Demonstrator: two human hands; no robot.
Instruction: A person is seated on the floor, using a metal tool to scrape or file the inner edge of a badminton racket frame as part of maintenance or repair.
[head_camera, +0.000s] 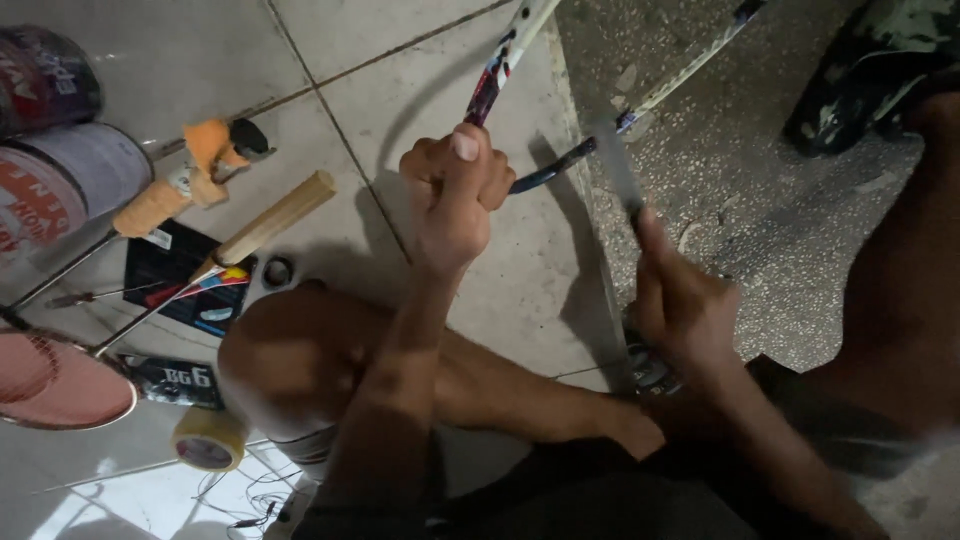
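Note:
My left hand (455, 190) is clenched in a fist around a badminton racket (503, 62), where its red, white and blue shaft meets the dark blue frame (553, 168). The frame runs up to the top right over the speckled floor. To the right and lower down, my right hand (680, 305) grips a flat grey metal blade (617, 165). The blade points up toward the racket frame, its tip close to it. Whether blade and frame touch is blurred. My bent knee (290, 350) lies below the left hand.
On the left tiles lie a racket with a bare wooden handle (275, 218), another with an orange grip (155, 205), a pink-strung racket head (50, 385), black string packets (175, 290), a tape roll (208, 440), a small black ring (277, 271) and two cans (60, 180). A camouflage-patterned thing (880, 70) sits at top right.

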